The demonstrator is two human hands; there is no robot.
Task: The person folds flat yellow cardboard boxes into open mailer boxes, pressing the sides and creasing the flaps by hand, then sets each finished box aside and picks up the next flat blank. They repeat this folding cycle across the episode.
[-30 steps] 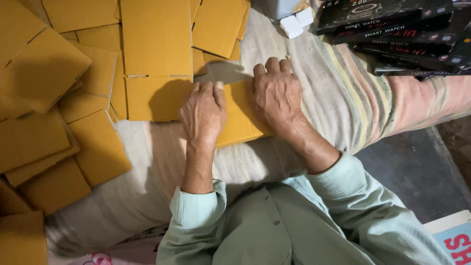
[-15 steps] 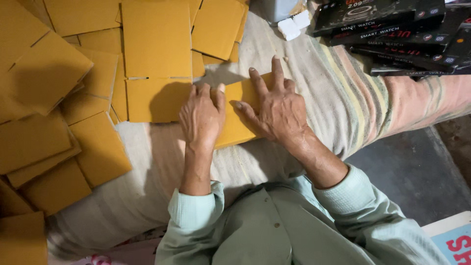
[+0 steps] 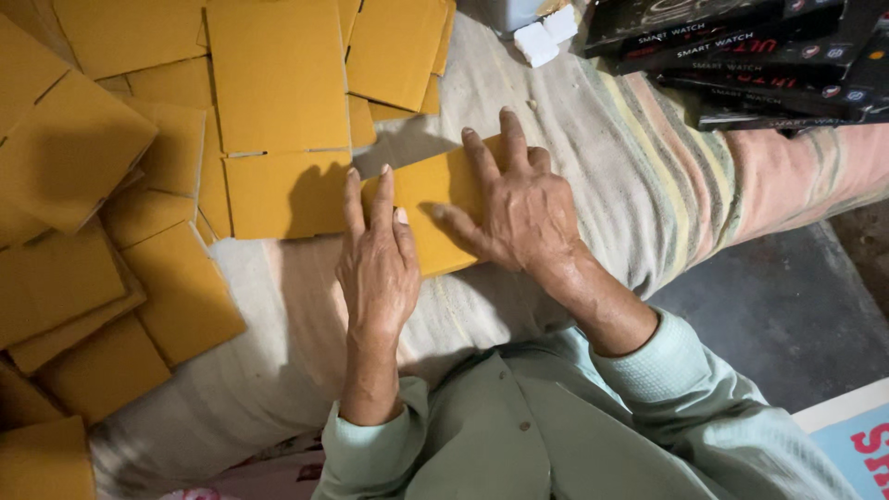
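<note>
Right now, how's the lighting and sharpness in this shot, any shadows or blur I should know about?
Head view: light is soft and warm, no glare; both hands, left hand and right hand, are sharp and cast dark shadows leftward onto the yellow cardboard piece and the flat sheets; the dark boxes at the top right sit in dimmer light.
</note>
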